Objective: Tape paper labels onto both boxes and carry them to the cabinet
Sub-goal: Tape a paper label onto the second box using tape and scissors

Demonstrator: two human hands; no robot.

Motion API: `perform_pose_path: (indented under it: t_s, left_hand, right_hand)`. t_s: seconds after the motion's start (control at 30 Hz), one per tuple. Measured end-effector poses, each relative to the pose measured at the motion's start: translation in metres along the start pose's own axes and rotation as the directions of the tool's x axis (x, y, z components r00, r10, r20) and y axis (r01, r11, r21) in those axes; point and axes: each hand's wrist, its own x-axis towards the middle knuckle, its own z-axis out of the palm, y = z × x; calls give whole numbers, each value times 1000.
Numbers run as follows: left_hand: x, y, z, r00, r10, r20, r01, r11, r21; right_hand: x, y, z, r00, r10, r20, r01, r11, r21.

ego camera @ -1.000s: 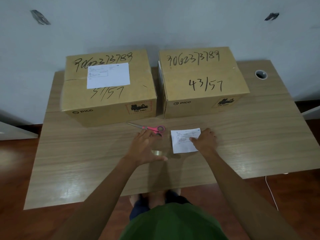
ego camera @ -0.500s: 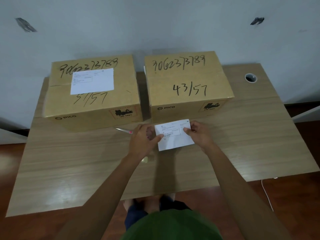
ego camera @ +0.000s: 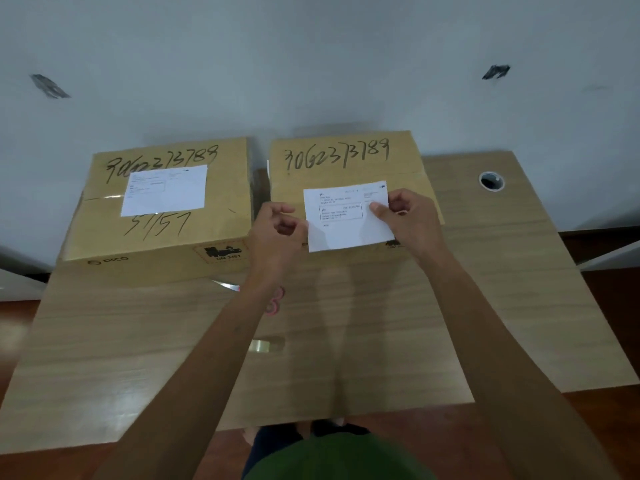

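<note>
While held over the right box (ego camera: 346,168), label (ego camera: 348,216) pinched at both side edges: left hand (ego camera: 277,230) thumb and forefinger closed on the left edge, right hand (ego camera: 408,220) nipping the right edge near the top corner. Thin, light, floppy sheet; lower edge overhanging that box's front rim, likely to curl or slide unless pressed flat. Best gripped at the edges, then pinned with one palm while tape goes on. Left of that box, just beside it, left box (ego camera: 162,209) already bearing a label. Nearer than that box, on the desk (ego camera: 502,306): scissors (ego camera: 273,299) partly hidden by the left forearm, tape roll (ego camera: 266,344) nearer again. Boxes stiff cardboard, bulky; weight not tellable; probably best lifted with both hands under the bottom edges.
</note>
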Motion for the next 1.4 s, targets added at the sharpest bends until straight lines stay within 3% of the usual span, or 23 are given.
perform_pose_path:
  t_s: [0.27,0.43,0.6,0.67,0.77,0.87,1.4]
  left_hand:
    - [70,18,38,999,49,-3,-47,973,228]
    - [91,15,47,998,50,29,-58,890,452]
    - [97,14,48,948,313,57,-272,704,656]
    - [99,12,47,909,392,142,-370,603,707]
    - [104,5,45,883,396,251,-428,462,777]
    - [110,-2,44,883,352,309,-432,354,830]
    - [116,4,48,884,285,371,-445,269,855]
  right_hand:
    - [72,-15,12,996,-59,-69,37,958,-285]
    - [92,-9,22,993,-86,-86,34,876,-482]
    - [98,-8,19,946,-287,-150,146,792,-593]
    - [100,-6,16,913,-403,-60,279,726,-629]
    - [99,-1,16,894,-439,93,378,626,-682]
    - [96,6,17,910,-379,167,371,568,-735]
    - [97,15,24,937,-331,115,288,538,-792]
